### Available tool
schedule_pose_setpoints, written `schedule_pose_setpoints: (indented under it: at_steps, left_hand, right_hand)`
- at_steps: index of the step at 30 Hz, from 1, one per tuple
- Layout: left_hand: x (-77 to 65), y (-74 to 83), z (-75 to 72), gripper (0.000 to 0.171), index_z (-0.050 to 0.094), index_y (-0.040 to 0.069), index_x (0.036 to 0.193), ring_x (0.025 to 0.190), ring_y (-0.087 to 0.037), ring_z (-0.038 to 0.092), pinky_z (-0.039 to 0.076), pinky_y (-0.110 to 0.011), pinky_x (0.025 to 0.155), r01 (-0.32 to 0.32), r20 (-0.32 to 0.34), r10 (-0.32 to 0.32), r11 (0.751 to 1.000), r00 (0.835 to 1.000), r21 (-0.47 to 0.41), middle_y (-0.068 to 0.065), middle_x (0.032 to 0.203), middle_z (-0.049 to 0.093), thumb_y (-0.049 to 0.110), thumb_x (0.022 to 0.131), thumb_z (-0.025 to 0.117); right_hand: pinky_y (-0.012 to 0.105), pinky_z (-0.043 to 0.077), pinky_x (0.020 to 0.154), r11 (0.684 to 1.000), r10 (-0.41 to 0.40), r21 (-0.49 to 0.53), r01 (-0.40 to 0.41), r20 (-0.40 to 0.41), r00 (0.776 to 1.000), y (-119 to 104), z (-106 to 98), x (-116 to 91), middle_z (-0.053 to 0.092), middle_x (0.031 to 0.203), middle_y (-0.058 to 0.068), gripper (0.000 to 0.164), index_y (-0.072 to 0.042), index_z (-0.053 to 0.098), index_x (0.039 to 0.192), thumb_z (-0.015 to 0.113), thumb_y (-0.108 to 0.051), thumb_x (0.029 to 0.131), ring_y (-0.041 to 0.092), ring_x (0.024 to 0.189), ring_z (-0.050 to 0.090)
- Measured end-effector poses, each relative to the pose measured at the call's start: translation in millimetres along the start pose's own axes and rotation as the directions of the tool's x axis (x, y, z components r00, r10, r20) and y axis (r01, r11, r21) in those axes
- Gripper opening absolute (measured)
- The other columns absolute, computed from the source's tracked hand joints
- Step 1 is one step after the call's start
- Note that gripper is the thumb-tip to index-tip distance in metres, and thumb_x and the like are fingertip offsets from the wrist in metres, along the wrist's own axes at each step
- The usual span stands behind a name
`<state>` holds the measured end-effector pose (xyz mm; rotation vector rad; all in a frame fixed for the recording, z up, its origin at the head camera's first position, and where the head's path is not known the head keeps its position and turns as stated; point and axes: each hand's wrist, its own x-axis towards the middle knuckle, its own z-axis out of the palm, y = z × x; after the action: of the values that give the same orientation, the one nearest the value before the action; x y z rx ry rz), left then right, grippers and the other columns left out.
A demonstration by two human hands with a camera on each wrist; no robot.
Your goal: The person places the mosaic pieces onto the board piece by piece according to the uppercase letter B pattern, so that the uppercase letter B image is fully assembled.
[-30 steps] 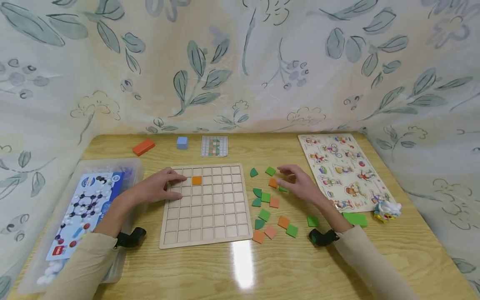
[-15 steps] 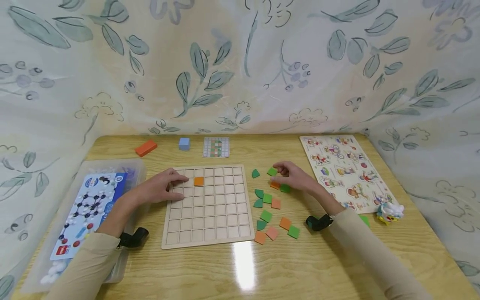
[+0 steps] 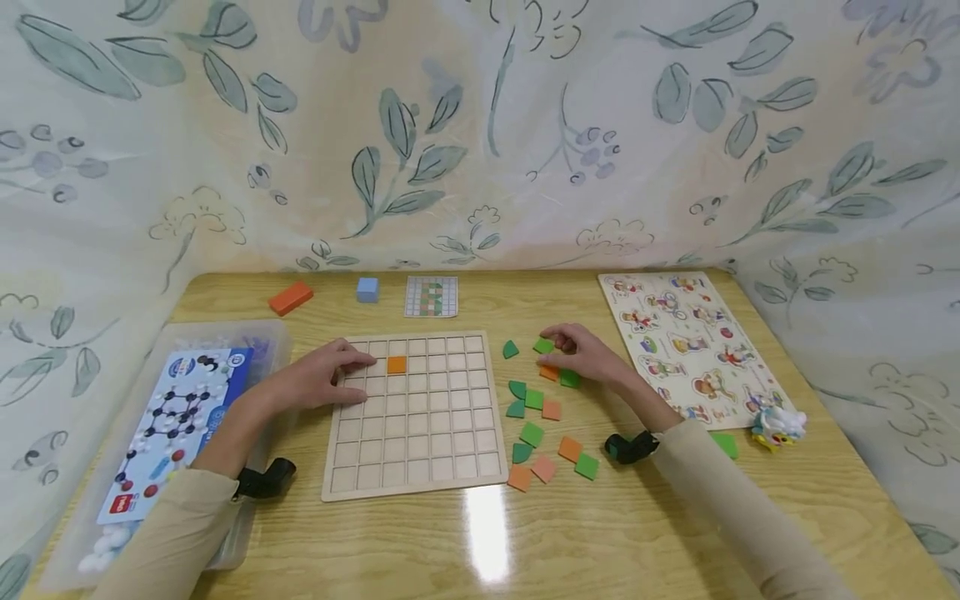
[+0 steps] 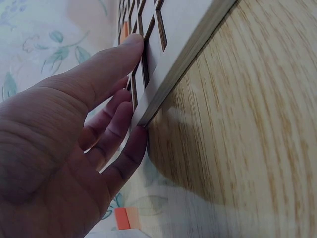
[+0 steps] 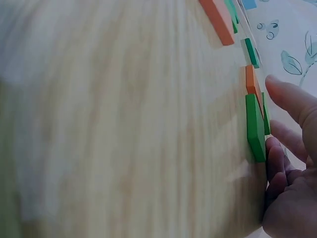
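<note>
My left hand [image 3: 325, 377] rests at the left edge of a wooden grid board [image 3: 442, 475]. In the left wrist view the thumb lies over the cells, and the other fingers are along the edge near a corner. One orange square tile [image 3: 397, 365] sits in a cell beside this hand. My right hand [image 3: 583, 353] reaches low over the loose tiles, its index finger and thumb parted around a green square tile [image 3: 543, 344] on the table. Right by the thumb lies an orange tile [image 5: 251, 78], with another green tile [image 5: 255, 128] below the hand.
Several green and orange tiles lie scattered right of the board. A pattern card [image 3: 431, 297], a blue cube [image 3: 367, 290] and a red block [image 3: 291, 297] are at the back. At left stands a plastic box [image 3: 258, 333]; at right, a picture puzzle [image 3: 693, 346] and a small toy [image 3: 778, 427].
My right hand has moved left to the green tile, and its fingers have come closer to the tile. My left hand has stayed at the board's edge.
</note>
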<state>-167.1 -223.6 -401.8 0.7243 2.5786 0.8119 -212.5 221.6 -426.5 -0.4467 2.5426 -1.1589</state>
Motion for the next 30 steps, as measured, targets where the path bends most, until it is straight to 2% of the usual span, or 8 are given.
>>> schedule_pose_setpoints:
  at_steps: [6, 12, 20, 30]
  left_hand:
    - [0.7, -0.8, -1.5, 0.055, 0.056, 0.005, 0.135, 0.086, -0.017, 0.044, 0.039, -0.028, 0.074, -0.002, -0.003, 0.002, 1.000, 1.000, -0.003, -0.010, 0.113, 0.053, 0.029, 0.088, 0.072]
    - [1.0, -1.4, -0.5, 0.056, 0.056, 0.004, 0.135, 0.087, -0.017, 0.044, 0.039, -0.028, 0.075, -0.001, -0.003, 0.001, 1.000, 1.000, -0.009, -0.011, 0.115, 0.053, 0.030, 0.088, 0.071]
    - [-2.8, 0.4, 1.4, 0.056, 0.056, 0.003, 0.134, 0.088, -0.017, 0.044, 0.038, -0.026, 0.074, -0.014, -0.017, 0.014, 1.000, 1.000, -0.017, -0.010, 0.113, 0.054, 0.030, 0.088, 0.072]
    - [-0.1, -1.6, 1.3, 0.056, 0.056, 0.004, 0.135, 0.090, -0.017, 0.045, 0.039, -0.027, 0.076, -0.010, -0.005, 0.010, 1.000, 1.000, 0.001, -0.009, 0.114, 0.054, 0.030, 0.088, 0.072]
  right_hand:
    - [0.038, 0.034, 0.084, 1.000, 0.014, 0.001, -0.014, -0.020, 1.000, 1.3, 1.6, -2.0, 0.044, 0.113, 0.018, 0.050, 0.001, 0.052, 0.135, 0.067, -0.021, 0.092, 0.026, 0.095, 0.037]
    - [0.037, 0.035, 0.083, 1.000, -0.005, -0.015, 0.004, -0.051, 0.999, 2.2, 4.5, -0.6, 0.046, 0.107, 0.014, 0.046, -0.003, 0.056, 0.131, 0.069, -0.021, 0.091, 0.024, 0.092, 0.037]
    - [0.034, 0.036, 0.081, 1.000, -0.027, -0.018, 0.025, -0.092, 0.995, 4.4, 7.8, 3.6, 0.049, 0.103, 0.015, 0.040, -0.001, 0.061, 0.125, 0.070, -0.017, 0.090, 0.022, 0.089, 0.039]
    - [0.034, 0.034, 0.075, 1.000, 0.006, 0.009, -0.005, -0.135, 0.991, -0.2, 10.4, 7.1, 0.047, 0.089, 0.009, 0.035, 0.000, 0.065, 0.121, 0.069, -0.013, 0.090, 0.022, 0.084, 0.038]
